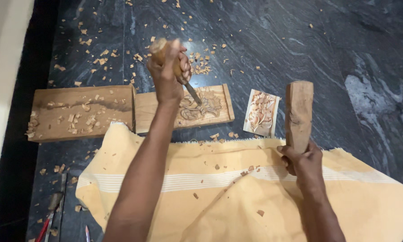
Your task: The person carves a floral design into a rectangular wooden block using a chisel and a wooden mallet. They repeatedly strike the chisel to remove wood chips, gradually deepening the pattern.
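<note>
Head view, single frame, looking down at a dark veined stone floor (300, 40).

Left hand (168, 74): clenching around the pale wooden handle of a steel-bladed carving chisel (183, 74), whose tip is resting on the carved relief.

Right hand (303, 162): gripping the lower end of a blocky brown wooden mallet (299, 112), holding it upright and well apart from the chisel, to the right.

Long rectangular light-brown wooden plank (183, 110): lying on the floor at centre, bearing a floral relief at its right half; left half is showing bare wood. Judging from this, the motif is well cut in but the carving is looking unfinished.

Wider rough wooden board (80, 112): lying just beside the plank on the left, carrying loose chips.

Small rectangular printed pattern card with floral design (261, 113): lying to the right of the plank.

Pale yellow striped woven cloth (237, 201): spreading across the near side, beneath both forearms.

Scattered wood chips (103, 56): littering the far floor.

Slim tools with red handle (47, 224): lying near left; kind unclear.
</note>
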